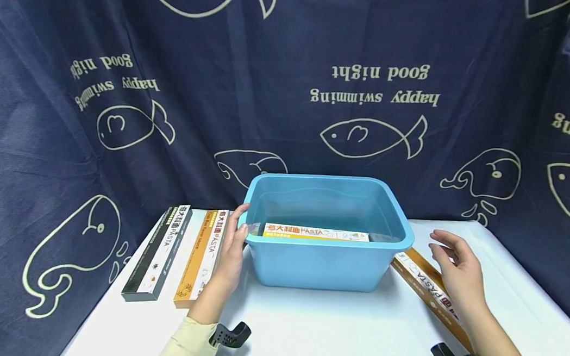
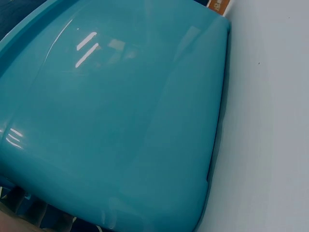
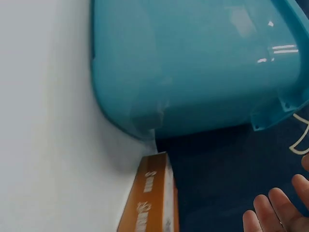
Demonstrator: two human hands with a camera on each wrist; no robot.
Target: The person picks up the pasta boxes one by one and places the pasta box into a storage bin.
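My left hand (image 1: pixel 230 259) grips the left rim of a blue plastic bin (image 1: pixel 316 267), thumb near the front corner. In the left wrist view, the bin's wall (image 2: pixel 120 121) fills most of the picture, with shadowed fingers at the lower left. A white and yellow pasta box (image 1: pixel 316 233) lies inside the bin near its front wall. My right hand (image 1: pixel 460 270) hovers right of the bin, fingers loosely curved and holding nothing. Beneath it an orange and white pasta box (image 1: pixel 427 287) lies slanted on the table, its far end beside the bin.
Left of the bin, a black and white pasta box (image 1: pixel 158 254) and an orange and white pasta box (image 1: pixel 202 257) lie side by side on the white table (image 1: pixel 324 333). Behind the table hangs a dark blue curtain (image 1: pixel 272 63) with fish and whale drawings.
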